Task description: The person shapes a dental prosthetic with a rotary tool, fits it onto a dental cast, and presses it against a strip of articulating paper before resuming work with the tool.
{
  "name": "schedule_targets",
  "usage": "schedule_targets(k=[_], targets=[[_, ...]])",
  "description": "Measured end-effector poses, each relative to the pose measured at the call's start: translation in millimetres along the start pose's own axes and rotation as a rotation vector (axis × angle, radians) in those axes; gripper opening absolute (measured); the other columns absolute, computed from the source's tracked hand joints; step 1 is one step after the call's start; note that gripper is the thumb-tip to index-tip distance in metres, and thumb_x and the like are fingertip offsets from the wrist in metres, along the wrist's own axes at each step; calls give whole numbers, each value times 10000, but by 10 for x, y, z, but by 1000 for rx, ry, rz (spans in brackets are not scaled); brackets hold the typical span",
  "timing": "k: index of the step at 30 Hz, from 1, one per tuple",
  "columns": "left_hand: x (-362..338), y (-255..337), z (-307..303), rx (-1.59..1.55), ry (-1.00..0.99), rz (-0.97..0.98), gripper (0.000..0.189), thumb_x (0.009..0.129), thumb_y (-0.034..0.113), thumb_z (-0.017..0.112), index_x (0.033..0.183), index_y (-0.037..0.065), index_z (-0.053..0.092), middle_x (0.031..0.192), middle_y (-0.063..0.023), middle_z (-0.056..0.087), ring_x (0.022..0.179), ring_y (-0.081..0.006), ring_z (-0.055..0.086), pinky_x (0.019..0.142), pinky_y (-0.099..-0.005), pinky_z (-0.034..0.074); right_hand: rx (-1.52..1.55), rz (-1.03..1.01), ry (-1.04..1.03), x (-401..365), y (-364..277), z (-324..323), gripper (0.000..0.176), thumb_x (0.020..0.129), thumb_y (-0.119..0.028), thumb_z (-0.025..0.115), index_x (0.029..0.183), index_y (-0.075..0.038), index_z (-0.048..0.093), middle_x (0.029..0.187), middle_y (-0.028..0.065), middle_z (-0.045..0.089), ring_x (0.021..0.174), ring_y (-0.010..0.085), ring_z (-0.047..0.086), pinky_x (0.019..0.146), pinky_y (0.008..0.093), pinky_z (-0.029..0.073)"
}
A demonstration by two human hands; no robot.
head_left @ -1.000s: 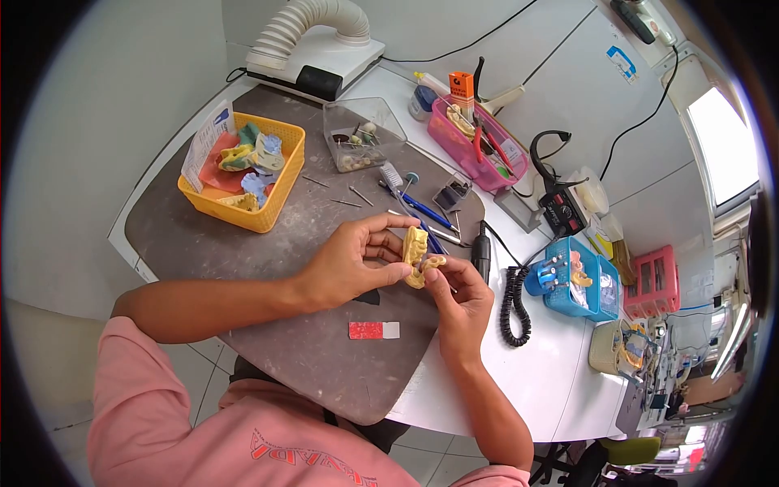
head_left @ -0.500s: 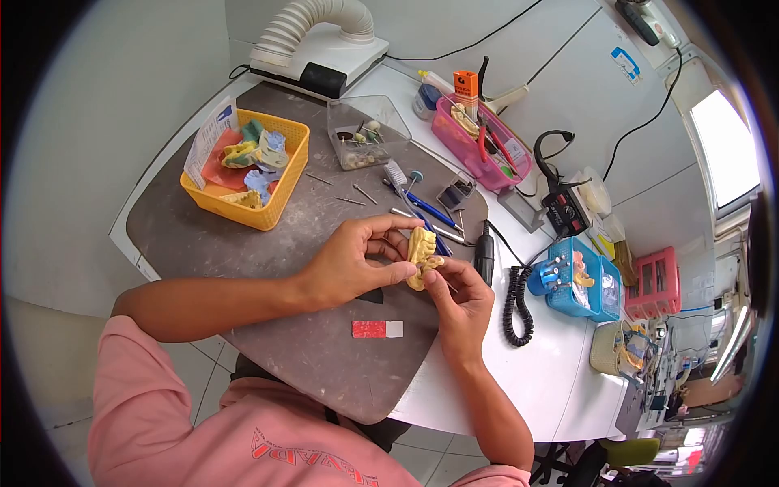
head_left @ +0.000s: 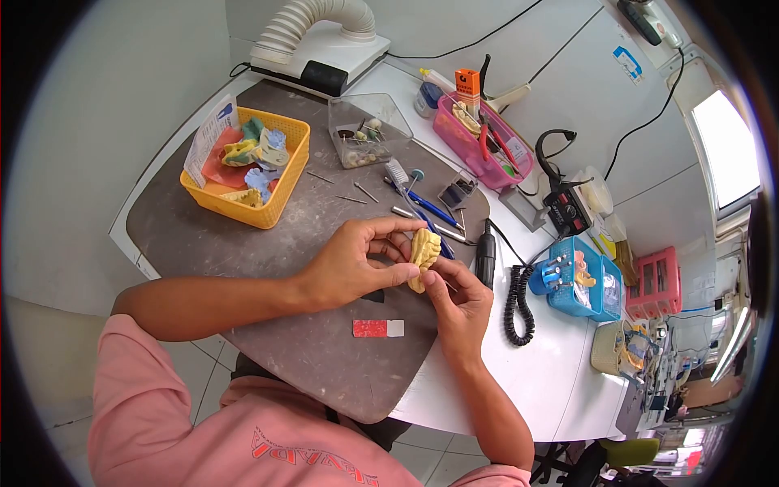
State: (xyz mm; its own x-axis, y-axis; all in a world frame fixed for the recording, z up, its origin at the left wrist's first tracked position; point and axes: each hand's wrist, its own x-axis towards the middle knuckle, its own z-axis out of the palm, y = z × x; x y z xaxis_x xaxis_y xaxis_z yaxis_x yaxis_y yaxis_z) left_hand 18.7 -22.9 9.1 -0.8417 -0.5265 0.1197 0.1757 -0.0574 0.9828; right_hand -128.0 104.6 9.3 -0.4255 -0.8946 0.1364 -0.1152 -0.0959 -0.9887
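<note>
A yellow plaster dental cast (head_left: 423,250) with moulded teeth is held up over the grey work mat. My left hand (head_left: 357,264) comes from the left, thumb on the near side of the cast and fingers behind it. At the cast's lower right, my right hand (head_left: 464,307) is closed, with thumb and fingertips against it. A small thin tip shows by the right fingers, too small to name. Below the hands lies a red-and-white strip (head_left: 377,328). Just beyond them are a toothbrush (head_left: 398,174) and a blue pen (head_left: 436,209).
A yellow basket (head_left: 284,191) with moulds and wax stands left. Behind are a clear box (head_left: 369,154) of burs and a pink basket (head_left: 495,174) of tools. A black handpiece (head_left: 485,258) with a coiled cord lies right, near blue baskets (head_left: 572,296).
The cast has turned between my fingers, and the piece that stuck out to its right no longer shows apart. Both hands stay nearly in place.
</note>
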Motion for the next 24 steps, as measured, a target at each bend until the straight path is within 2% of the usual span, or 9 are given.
schedule_targets(k=[2,4,20,24], targets=[[2,-2,2,-8,-1,-5,577,850,33,700,1378,-22,474,1004,-20,598,909,-76,576,845,-227,510,11,1,14,5,-18,9,236,916,-76,674,1105,61,642,1024,83,651,931,148,655,832,266,541],[2,-27,1,-13,-6,21,561,851,58,712,1360,-23,490,983,-33,605,908,-83,580,750,-213,542,60,-13,77,4,-31,12,227,917,-79,673,1102,47,632,1023,84,651,914,130,646,808,253,535],[-16,-49,20,-55,-16,-9,553,855,76,723,1344,-46,494,972,-45,606,887,-82,589,743,-216,535,24,28,71,-49,-28,0,157,919,-84,678,1016,38,659,929,51,669,852,101,643,771,229,525],[-17,-68,10,-82,-25,-7,565,848,73,737,1338,-64,491,957,-56,624,856,-88,613,735,-218,535,17,-14,55,-46,7,-17,132,918,-76,679,983,39,668,912,48,671,844,94,639,755,220,519]])
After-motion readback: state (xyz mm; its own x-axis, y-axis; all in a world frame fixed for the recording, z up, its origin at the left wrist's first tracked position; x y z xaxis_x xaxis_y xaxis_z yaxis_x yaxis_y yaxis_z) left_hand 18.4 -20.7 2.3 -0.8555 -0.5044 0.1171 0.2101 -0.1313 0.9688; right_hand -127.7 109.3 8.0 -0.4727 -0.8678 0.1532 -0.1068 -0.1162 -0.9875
